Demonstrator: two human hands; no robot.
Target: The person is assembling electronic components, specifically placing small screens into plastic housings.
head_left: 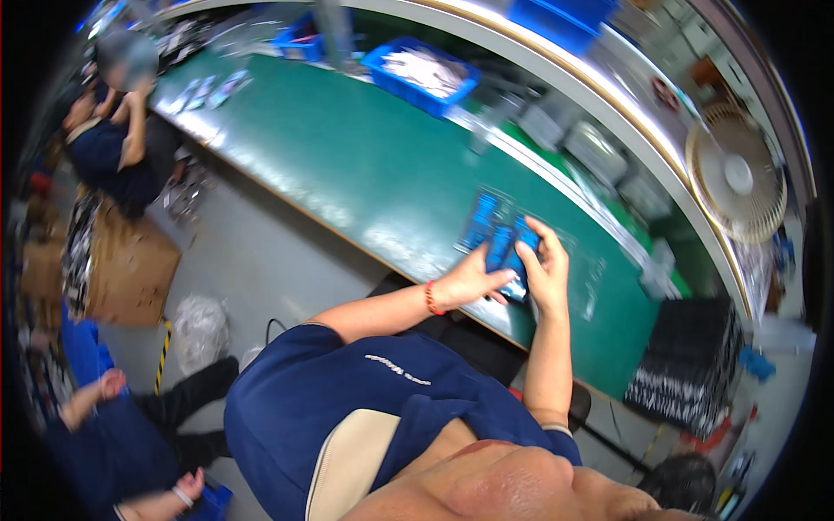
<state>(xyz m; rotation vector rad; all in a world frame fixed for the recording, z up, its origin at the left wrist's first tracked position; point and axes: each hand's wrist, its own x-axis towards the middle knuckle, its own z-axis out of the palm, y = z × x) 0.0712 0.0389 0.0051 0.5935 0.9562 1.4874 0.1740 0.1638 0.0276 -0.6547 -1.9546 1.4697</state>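
Note:
Over the near edge of the green table, my left hand [469, 280], with a red bracelet at its wrist, is closed around the lower part of a flat blue piece [499, 245]. Close beside it, my right hand [549, 271] grips another flat blue piece [525, 233] between thumb and fingers. The lower ends of both pieces meet near a shiny dark part between my hands. Just beyond my left hand, a further blue piece [479, 219] lies on the table in what looks like clear plastic. Blur hides their exact kind.
The green table [339, 148] runs to the far left, where a co-worker [122, 148] sits. A blue bin [421, 74] of pale pieces stands at its back. Black stacked trays [686, 360] are at right, below a fan [738, 174]. Another person [122, 443] is at lower left.

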